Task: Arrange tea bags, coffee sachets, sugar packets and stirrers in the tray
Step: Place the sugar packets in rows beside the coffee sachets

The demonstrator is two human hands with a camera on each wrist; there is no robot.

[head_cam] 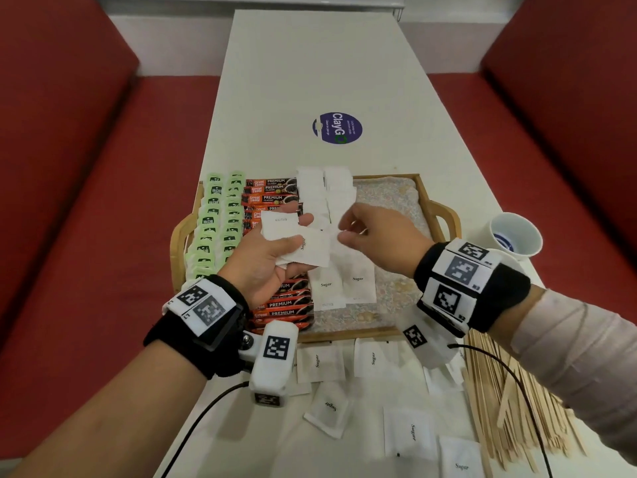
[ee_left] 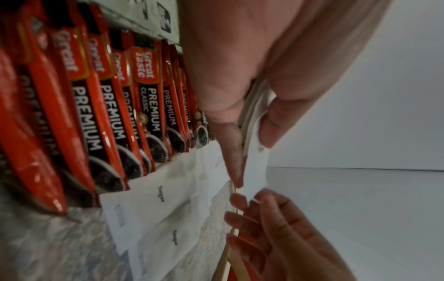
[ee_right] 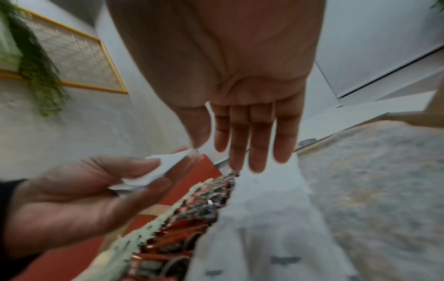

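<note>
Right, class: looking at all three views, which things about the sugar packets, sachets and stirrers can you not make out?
- How many sugar packets the left hand grips: they overlap in the head view.
- Middle coffee sachets: hidden behind that hand, head view.
- Stirrers: the pile's lower end is cut off by the head view's bottom edge.
- Print on the tray's sugar packets: blurred in the right wrist view.

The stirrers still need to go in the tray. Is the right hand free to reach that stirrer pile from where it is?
Probably yes. The right hand is open and holds nothing, and the stirrers lie uncovered on the table under that forearm, outside the tray. Only the wrist cable crosses them.
</note>
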